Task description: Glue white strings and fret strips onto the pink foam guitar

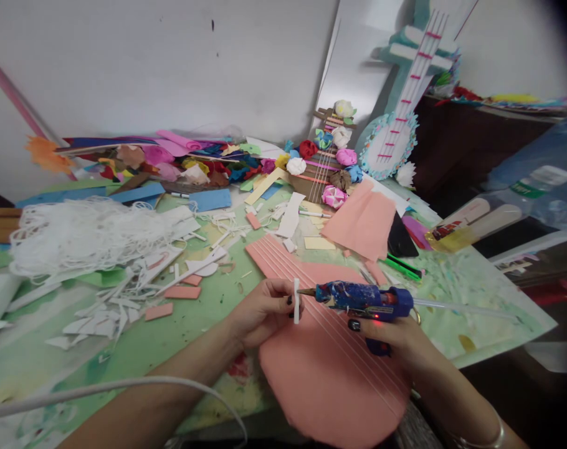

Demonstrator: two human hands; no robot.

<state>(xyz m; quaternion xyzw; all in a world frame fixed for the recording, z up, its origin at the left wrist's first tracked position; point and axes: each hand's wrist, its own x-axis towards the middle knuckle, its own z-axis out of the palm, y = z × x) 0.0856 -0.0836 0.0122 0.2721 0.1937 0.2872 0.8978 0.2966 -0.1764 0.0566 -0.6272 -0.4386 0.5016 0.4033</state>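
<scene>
Pinched upright in my left hand point(269, 308) is a small white strip point(296, 305), perhaps foam or card. My right hand point(390, 337) grips a blue, paint-spattered hot glue gun point(358, 298) by its handle. Its nozzle points left and appears to touch or nearly touch the strip. A clear glue stick point(461, 307) sticks out of the gun's back, and a small red light glows on its side. Beneath both hands lies a pink lute-shaped piece point(330, 386) with several white strings along it. The hands and gun cover part of its middle.
White string point(96, 234) is heaped at the left among paper scraps. A white cable point(171, 380) crosses the lower left. Behind stand a flower-covered small instrument point(311, 178) and a teal one point(400, 106). A green cutter point(404, 268) and bottle point(503, 206) are at the right.
</scene>
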